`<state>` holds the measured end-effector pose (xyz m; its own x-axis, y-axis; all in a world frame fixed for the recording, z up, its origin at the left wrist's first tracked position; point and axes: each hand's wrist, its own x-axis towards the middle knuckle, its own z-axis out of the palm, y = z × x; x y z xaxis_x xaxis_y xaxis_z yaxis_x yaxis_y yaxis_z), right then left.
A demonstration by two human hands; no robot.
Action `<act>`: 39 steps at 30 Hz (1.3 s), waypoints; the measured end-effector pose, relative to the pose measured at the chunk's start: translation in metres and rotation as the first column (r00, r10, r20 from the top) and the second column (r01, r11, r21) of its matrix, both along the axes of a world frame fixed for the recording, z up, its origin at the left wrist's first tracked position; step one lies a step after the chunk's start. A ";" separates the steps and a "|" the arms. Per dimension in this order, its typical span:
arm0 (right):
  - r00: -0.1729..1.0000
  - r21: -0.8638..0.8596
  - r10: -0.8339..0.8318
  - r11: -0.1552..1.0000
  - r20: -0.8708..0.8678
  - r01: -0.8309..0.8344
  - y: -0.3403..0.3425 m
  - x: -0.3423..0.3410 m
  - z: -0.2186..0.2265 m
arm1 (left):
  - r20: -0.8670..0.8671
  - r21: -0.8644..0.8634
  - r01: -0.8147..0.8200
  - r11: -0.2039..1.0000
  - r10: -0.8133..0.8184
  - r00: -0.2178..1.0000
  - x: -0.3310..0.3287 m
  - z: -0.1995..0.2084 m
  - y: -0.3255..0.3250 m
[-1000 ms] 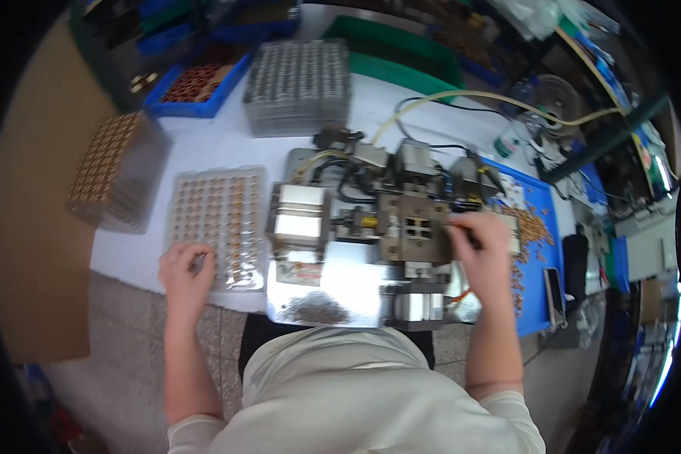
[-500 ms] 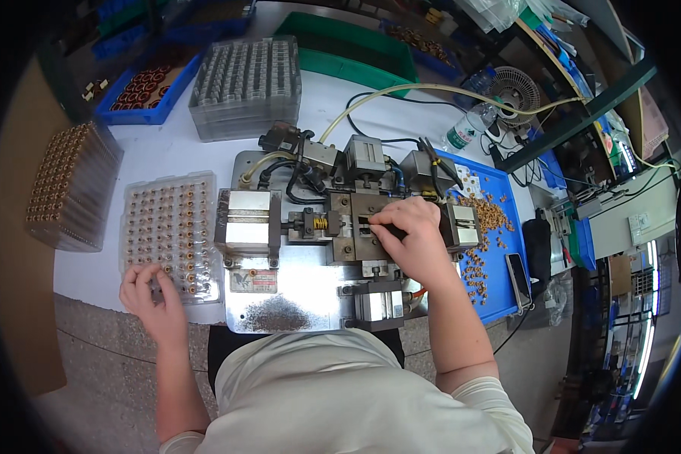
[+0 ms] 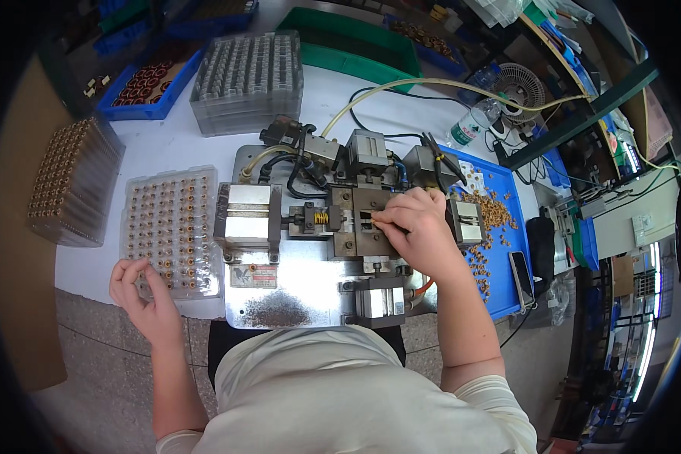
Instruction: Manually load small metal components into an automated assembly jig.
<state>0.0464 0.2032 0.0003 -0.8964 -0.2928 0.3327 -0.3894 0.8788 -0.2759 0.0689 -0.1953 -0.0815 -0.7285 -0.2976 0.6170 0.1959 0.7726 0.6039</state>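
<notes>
In the middle of the bench sits a metal clamping fixture [image 3: 356, 244], with blocks on its sides and a slotted plate at its centre. My right hand [image 3: 420, 231] reaches over it from the right, thumb and fingers pinched at the slot; what lies between the fingertips is too small to make out. At left, my left hand [image 3: 150, 306] hovers by the near left corner of a clear plastic tray [image 3: 213, 265], fingers loosely bent and apart, nothing seen in them. Rows of small copper-coloured coil parts [image 3: 188, 227] fill that tray.
Right of the fixture, a blue tray [image 3: 509, 299] holds loose copper-coloured parts [image 3: 495, 212] and a phone [image 3: 520, 274]. Pliers [image 3: 440, 163] rest on the fixture's far right block. Stacked clear trays [image 3: 246, 87] stand behind, others [image 3: 76, 181] far left. A bottle [image 3: 467, 127] and hose [image 3: 401, 82] lie beyond.
My right hand has shifted slightly right at the slot, so more of the slot shows. My left hand has drawn a little left, its fingers more spread.
</notes>
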 end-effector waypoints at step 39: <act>0.294 -0.134 -0.868 0.262 0.401 0.956 0.227 0.169 -0.076 | 0.258 0.169 0.478 0.862 -0.506 0.823 -0.073 0.100 0.121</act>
<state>0.2151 0.4303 -0.0758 -0.5394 0.8418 -0.0187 0.7225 0.4513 -0.5238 -0.0043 -0.0738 0.0184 -0.9315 0.1026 0.3490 0.3444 0.5574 0.7554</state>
